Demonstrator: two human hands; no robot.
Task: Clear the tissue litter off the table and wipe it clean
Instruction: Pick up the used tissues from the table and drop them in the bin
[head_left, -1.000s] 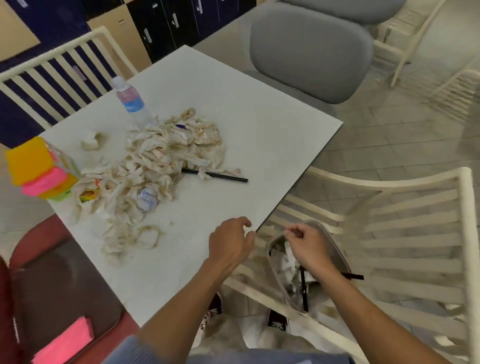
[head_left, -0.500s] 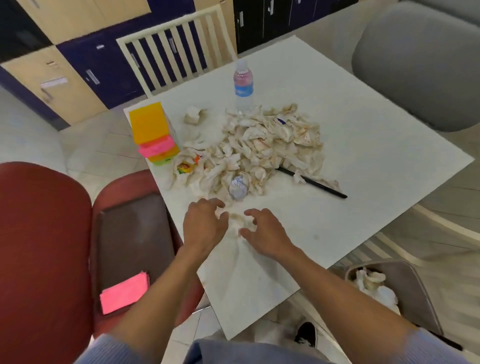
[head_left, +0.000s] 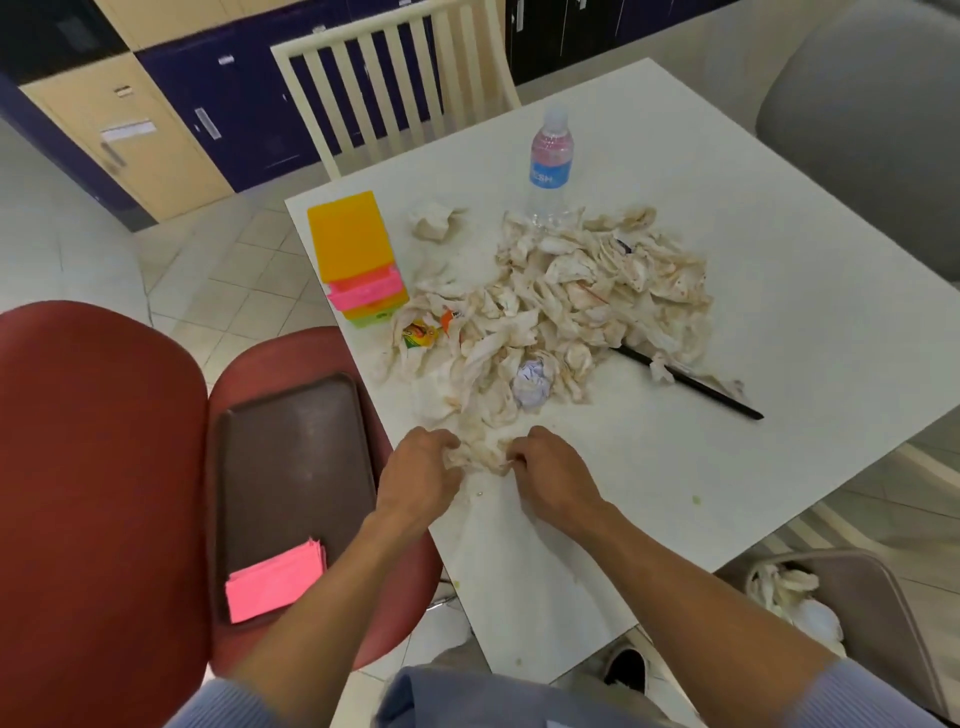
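Note:
A big heap of stained, crumpled tissues (head_left: 566, 296) covers the middle of the white table (head_left: 810, 332). At the heap's near edge lies a small clump of tissues (head_left: 480, 454). My left hand (head_left: 421, 475) and my right hand (head_left: 545, 473) flank that clump, and the fingers of both curl into it from either side. A loose tissue ball (head_left: 434, 221) sits apart at the far left of the table. A grey bin (head_left: 852, 613) holding tissues stands on the floor at the lower right.
On the table: a water bottle (head_left: 550, 161), an orange and pink box (head_left: 358, 260), a black stick (head_left: 691, 384), a snack wrapper (head_left: 423, 332). A red chair (head_left: 78, 467) at left holds a brown tray (head_left: 291, 467) with pink cloths (head_left: 275, 579). A cream chair (head_left: 395, 78) and a grey chair (head_left: 872, 114) stand beyond.
A second ago my right hand was at the bin and my left rested on the table's edge. Both hands have come to the heap's near edge and closed in on the small clump.

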